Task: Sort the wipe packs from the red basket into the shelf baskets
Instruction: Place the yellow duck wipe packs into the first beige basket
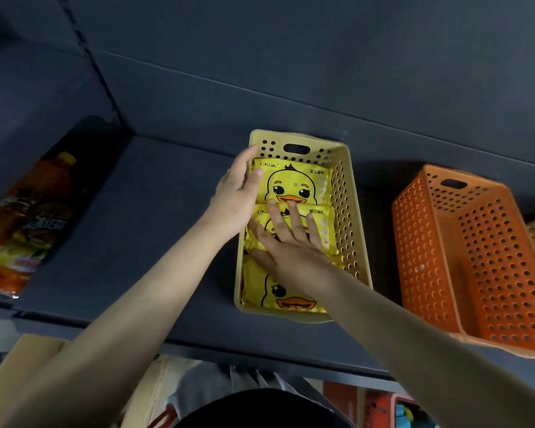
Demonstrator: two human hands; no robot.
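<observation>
Pressing wipe packs, fingers spread flat

three wipe packs, two hands, two baskets, one bottle.

Dim overall, the dark shelf soaking up light; the yellow basket at centre is brightest and sharpest. Wide-angle bending skews the edges, and the bottle at left is blurred and shadowed.
</observation>
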